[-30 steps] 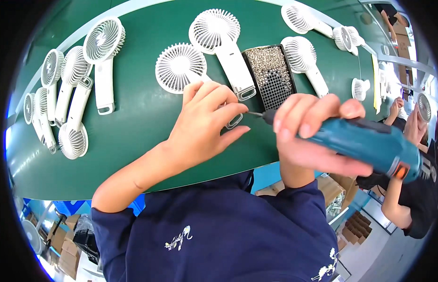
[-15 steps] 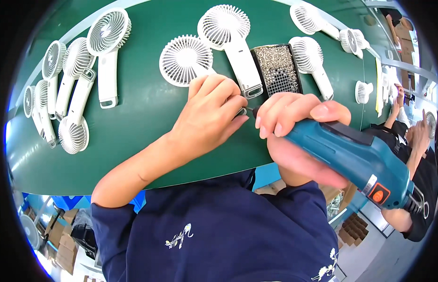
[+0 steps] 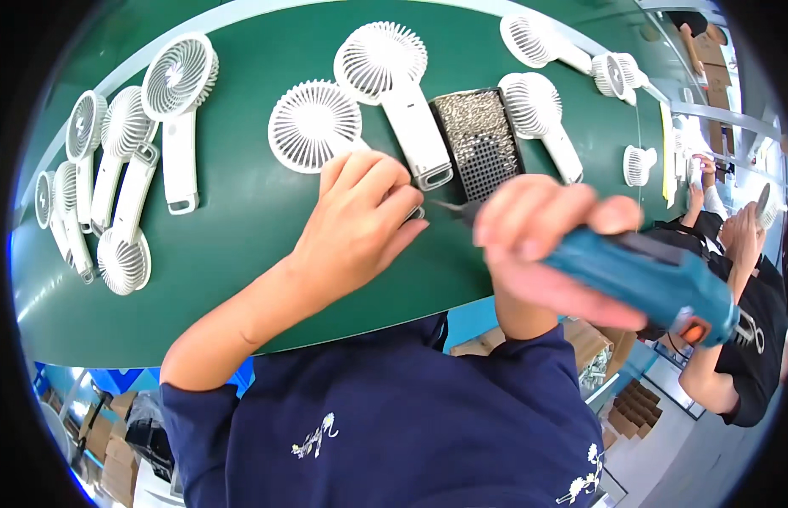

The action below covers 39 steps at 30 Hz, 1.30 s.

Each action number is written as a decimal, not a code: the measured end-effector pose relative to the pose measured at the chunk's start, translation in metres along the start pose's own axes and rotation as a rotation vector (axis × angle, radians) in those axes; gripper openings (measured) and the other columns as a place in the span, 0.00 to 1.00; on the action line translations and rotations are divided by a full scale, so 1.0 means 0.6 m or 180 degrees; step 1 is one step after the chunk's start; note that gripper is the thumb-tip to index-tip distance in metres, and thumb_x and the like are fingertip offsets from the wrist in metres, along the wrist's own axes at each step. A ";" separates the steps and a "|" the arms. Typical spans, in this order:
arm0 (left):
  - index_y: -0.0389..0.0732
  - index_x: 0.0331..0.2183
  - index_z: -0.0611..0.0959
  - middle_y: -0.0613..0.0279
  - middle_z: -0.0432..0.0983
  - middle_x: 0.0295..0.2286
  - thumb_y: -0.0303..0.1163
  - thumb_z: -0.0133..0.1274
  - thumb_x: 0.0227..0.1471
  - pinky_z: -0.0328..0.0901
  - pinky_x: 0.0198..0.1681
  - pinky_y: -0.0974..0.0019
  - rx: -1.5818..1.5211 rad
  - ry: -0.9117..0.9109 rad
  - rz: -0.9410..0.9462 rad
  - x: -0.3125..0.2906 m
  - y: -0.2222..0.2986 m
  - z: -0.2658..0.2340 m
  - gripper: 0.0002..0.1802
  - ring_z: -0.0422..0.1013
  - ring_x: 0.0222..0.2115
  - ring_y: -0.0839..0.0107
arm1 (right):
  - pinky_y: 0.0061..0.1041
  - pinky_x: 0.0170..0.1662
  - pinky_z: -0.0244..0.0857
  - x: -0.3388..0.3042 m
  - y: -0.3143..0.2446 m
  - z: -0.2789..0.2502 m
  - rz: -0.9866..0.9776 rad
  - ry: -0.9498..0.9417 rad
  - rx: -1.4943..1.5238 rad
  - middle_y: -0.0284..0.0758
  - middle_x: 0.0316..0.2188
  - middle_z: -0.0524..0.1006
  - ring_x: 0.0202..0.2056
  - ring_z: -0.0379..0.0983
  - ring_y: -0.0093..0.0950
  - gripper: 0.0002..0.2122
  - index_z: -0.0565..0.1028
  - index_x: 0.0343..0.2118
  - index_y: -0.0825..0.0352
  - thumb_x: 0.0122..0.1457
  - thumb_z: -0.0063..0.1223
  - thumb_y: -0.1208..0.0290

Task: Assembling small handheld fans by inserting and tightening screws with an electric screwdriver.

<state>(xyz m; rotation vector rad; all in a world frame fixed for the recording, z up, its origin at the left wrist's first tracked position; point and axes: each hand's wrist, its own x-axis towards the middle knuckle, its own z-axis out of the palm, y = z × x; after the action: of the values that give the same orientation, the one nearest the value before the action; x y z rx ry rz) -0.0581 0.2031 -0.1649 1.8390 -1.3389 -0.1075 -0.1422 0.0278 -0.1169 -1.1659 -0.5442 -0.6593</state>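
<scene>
My left hand (image 3: 347, 216) is closed around the handle of a white handheld fan (image 3: 305, 127). The round slotted head shows beyond my fingers, and the handle's end peeks out by my thumb; most of the handle is hidden. In my right hand (image 3: 555, 233) is a blue electric screwdriver (image 3: 635, 275), blurred by motion. Its thin bit points left, a short gap away from the handle's end. Just beyond lie a second white fan (image 3: 418, 140) and a black tray (image 3: 521, 161) of small screws, with a perforated grid showing at its near part.
Several white fans (image 3: 182, 157) lie at the left of the green table (image 3: 233, 245). More fans (image 3: 556, 152) lie at the right, beyond the tray. At far right a co-worker's hands (image 3: 745, 241) hold a fan. Cardboard boxes (image 3: 635, 411) stand below the table.
The screwdriver's bit has pulled back to the right from the fan handle's end. My left hand keeps its hold on the fan. The whole view has shifted slightly.
</scene>
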 end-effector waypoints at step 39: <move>0.44 0.26 0.84 0.72 0.72 0.28 0.29 0.69 0.38 0.57 0.43 0.63 -0.0368 0.0395 0.0293 0.011 0.006 0.013 0.10 0.69 0.33 0.70 | 0.29 0.23 0.66 0.008 -0.034 -0.007 0.0319 0.0362 0.0309 0.35 0.26 0.72 0.19 0.70 0.29 0.39 0.65 0.54 0.63 0.57 0.42 0.28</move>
<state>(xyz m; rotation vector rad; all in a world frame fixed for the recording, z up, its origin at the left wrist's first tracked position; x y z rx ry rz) -0.0622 0.1933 -0.1648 1.6580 -1.3013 -0.0214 -0.1530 0.0178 -0.1016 -1.0510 -0.4146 -0.6027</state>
